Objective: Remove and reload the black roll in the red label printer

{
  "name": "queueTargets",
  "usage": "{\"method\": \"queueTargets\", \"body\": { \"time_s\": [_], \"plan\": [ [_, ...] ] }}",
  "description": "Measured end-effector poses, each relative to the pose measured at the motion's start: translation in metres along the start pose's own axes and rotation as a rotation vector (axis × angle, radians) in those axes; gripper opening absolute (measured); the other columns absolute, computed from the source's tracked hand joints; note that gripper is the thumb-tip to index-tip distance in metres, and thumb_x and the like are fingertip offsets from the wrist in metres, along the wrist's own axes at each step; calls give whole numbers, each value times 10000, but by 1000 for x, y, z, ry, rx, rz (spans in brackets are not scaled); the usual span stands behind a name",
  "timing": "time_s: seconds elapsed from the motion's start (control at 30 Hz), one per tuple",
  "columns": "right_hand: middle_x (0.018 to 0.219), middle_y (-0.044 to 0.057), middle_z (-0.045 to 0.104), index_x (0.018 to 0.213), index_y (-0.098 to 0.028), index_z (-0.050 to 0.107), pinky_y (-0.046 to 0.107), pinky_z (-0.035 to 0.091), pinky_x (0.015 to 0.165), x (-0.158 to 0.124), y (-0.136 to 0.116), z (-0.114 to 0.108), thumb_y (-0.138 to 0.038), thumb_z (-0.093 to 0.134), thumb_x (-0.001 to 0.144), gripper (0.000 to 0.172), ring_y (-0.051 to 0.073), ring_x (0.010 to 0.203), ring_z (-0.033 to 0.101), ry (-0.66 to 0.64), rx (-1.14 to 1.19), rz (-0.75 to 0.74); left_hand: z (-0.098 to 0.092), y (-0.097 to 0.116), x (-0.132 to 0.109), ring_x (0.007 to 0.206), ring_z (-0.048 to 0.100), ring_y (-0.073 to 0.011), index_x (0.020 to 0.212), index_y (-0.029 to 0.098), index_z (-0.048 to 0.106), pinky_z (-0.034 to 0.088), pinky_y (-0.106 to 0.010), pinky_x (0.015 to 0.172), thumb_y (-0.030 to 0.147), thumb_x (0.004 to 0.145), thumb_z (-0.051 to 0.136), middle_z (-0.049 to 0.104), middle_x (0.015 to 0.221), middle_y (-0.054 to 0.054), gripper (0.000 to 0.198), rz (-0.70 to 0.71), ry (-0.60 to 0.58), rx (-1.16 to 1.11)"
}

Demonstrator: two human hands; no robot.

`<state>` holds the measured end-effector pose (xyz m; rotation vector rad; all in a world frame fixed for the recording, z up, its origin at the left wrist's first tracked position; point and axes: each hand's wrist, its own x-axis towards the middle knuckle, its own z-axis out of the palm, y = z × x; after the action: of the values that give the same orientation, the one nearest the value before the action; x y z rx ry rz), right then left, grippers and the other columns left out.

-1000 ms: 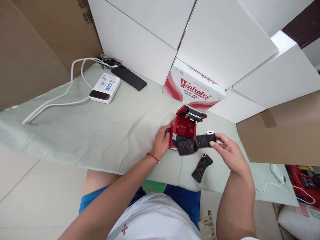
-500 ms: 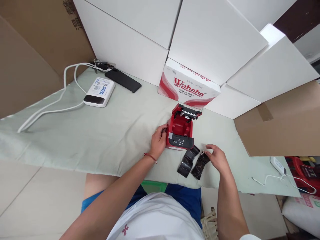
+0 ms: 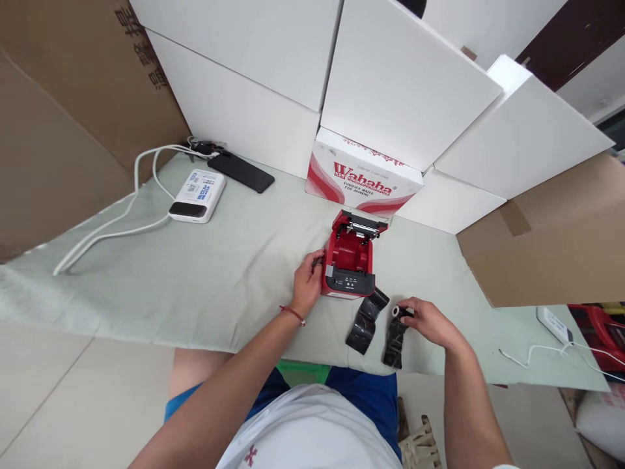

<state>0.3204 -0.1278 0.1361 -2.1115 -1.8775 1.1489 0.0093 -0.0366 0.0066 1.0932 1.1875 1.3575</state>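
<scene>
A red and black label printer (image 3: 348, 257) stands on the cloth-covered table with its lid raised and its red inner bay showing no roll. My left hand (image 3: 307, 283) is closed against the printer's left side, the fingertips partly hidden. To the right, my right hand (image 3: 424, 319) pinches a small black label roll (image 3: 403, 314) with a pale core end facing left. From that roll a dark marbled strip (image 3: 393, 348) trails toward the table's front edge. Another curled black label strip (image 3: 366, 324) lies between the printer and the roll, close to the printer's front corner.
Behind the printer stands a white and red water carton (image 3: 364, 174) before large white boxes (image 3: 381, 71). A black phone (image 3: 241, 171) and a white power bank (image 3: 198, 195) with cables lie at the left. Brown cardboard boxes (image 3: 532, 234) flank the right.
My right hand has drawn the label roll slightly right and toward me, and its strip hangs straighter. My left hand stays on the printer. The camera view has shifted a little.
</scene>
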Motion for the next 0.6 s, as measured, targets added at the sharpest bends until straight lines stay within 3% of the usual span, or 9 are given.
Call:
{"method": "queueTargets", "body": {
  "time_s": [0.1, 0.2, 0.27, 0.4, 0.5, 0.6],
  "plan": [
    [1136, 76, 774, 1178, -240, 803, 364, 582, 852, -18, -33, -30, -454, 695, 915, 356, 242, 976, 708, -137, 142, -139, -1, -2, 0, 1303, 691, -238, 1235, 223, 692, 508, -470, 1214, 295, 977, 513, 748, 1361, -85, 322, -4, -5, 5],
    [1107, 68, 764, 1223, -258, 799, 332, 569, 802, -22, -75, -52, -469, 659, 987, 346, 213, 921, 685, -140, 101, -277, 0, -3, 0, 1307, 689, -241, 1250, 224, 686, 512, -471, 1209, 310, 988, 501, 742, 1375, -88, 332, -15, -8, 2],
    [1121, 65, 763, 1233, -260, 796, 333, 570, 826, -12, -100, -55, -425, 633, 1009, 322, 207, 930, 687, -121, 63, -366, 0, -4, 1, 1310, 686, -247, 1257, 218, 684, 512, -481, 1208, 314, 994, 492, 742, 1375, -96, 340, -19, -10, -4],
    [1180, 64, 759, 1298, -249, 762, 350, 573, 880, 29, -135, -34, -303, 601, 1006, 339, 208, 971, 706, 16, -34, -457, 1, -4, 1, 1307, 687, -255, 1255, 214, 683, 503, -500, 1215, 308, 996, 490, 747, 1365, -100, 336, -8, -8, -4],
    [1260, 87, 743, 1350, -227, 731, 373, 564, 929, 60, -154, -8, -215, 621, 977, 390, 236, 1035, 719, 172, -222, -392, 1, -4, 1, 1310, 687, -252, 1249, 220, 688, 504, -491, 1216, 305, 996, 496, 749, 1358, -92, 329, 4, -2, 8],
    [1343, 107, 725, 1370, -233, 719, 385, 557, 921, 78, -171, 14, -173, 625, 970, 415, 281, 1092, 728, 220, -435, -292, 1, -5, 1, 1287, 700, -249, 1243, 220, 692, 512, -487, 1208, 288, 991, 499, 756, 1338, -90, 324, 13, -3, 5]
  ]
}}
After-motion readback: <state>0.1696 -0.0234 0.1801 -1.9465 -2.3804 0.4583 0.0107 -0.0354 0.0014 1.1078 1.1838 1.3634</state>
